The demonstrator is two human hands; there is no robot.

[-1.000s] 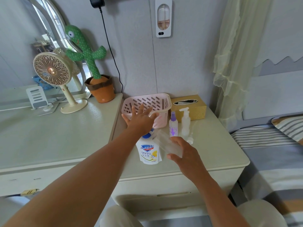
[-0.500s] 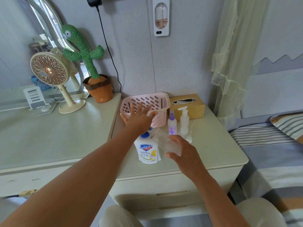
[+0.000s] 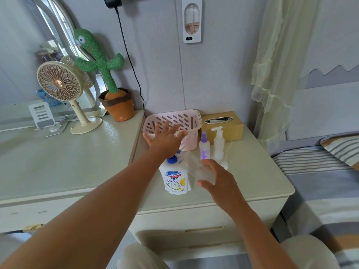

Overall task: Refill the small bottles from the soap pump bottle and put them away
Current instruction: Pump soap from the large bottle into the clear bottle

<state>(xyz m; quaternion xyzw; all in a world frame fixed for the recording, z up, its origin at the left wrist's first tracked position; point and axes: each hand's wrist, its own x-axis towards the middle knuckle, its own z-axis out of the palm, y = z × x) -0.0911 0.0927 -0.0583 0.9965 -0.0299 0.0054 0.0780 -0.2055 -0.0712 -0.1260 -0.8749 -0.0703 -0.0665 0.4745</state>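
Well, the left hand (image 3: 165,138) lies over the soap bottle (image 3: 175,179), its grip wide, fingers spread just before the pink basket (image 3: 174,117). The right hand (image 3: 219,181) has its grip round a clear small bottle (image 3: 196,167), tilted toward the soap bottle's top. A purple spray bottle (image 3: 204,150) and a white pump bottle (image 3: 219,144) stand upright on the tabletop (image 3: 252,181) beside it.

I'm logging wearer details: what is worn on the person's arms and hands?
The left hand and right hand wear no gloves or visible rings. Both arms are bare to the frame's edge, with no sleeves, watch or bracelets showing.
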